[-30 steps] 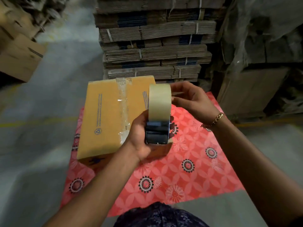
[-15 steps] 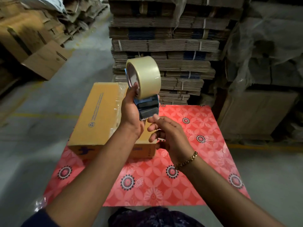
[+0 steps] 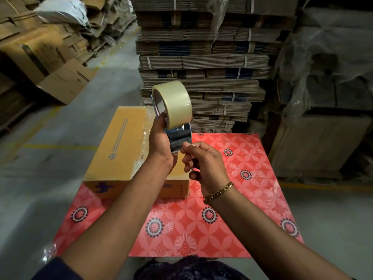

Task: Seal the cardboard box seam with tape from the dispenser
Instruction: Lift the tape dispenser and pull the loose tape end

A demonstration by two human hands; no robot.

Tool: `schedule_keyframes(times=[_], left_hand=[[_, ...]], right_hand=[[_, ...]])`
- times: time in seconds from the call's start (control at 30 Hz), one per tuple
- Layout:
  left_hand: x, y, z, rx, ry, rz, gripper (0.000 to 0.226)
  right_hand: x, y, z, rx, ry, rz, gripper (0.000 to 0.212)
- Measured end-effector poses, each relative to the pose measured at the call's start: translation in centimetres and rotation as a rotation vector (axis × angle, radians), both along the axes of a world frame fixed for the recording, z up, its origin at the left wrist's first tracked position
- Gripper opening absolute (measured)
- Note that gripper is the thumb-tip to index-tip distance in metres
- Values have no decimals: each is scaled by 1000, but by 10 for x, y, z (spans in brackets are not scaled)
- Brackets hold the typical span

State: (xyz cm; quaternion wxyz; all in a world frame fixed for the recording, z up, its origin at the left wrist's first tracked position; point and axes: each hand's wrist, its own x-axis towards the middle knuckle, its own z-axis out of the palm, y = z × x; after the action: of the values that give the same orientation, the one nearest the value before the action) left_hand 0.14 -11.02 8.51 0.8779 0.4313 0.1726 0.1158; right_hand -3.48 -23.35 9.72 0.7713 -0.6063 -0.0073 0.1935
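Observation:
My left hand (image 3: 160,138) grips a tape dispenser (image 3: 178,136), holding it up above the box with its pale roll of tape (image 3: 175,103) on top. My right hand (image 3: 201,164) sits just below the dispenser's mouth, thumb and fingers pinched together at the tape's end; the clear tape itself is hard to see. The closed cardboard box (image 3: 119,146) lies on a red patterned mat (image 3: 232,209), with a strip of clear tape along its top seam, partly hidden behind my left arm.
A tall stack of bundled flat cardboard (image 3: 201,63) stands right behind the box. Plastic-wrapped pallets (image 3: 323,98) fill the right side. Loose flattened boxes (image 3: 66,81) lie at the left across a grey concrete floor (image 3: 50,158) with a yellow line.
The dispenser went from low over the box, roll upright, to raised and tilted. My right hand came off the roll and dropped under the dispenser's mouth, pinching there. The camera tilted up.

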Motion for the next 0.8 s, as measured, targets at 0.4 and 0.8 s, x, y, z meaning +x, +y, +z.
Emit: schedule_keyframes(times=[0.4,0.8], left_hand=[[22,15,5,-102,-10,-23,61],[28,53,-44,-27,243,-111,37]], right_hand=[[-6,7,-5,-10,-27,-74,17],[-19,17,-63,-90,131,-47,19]])
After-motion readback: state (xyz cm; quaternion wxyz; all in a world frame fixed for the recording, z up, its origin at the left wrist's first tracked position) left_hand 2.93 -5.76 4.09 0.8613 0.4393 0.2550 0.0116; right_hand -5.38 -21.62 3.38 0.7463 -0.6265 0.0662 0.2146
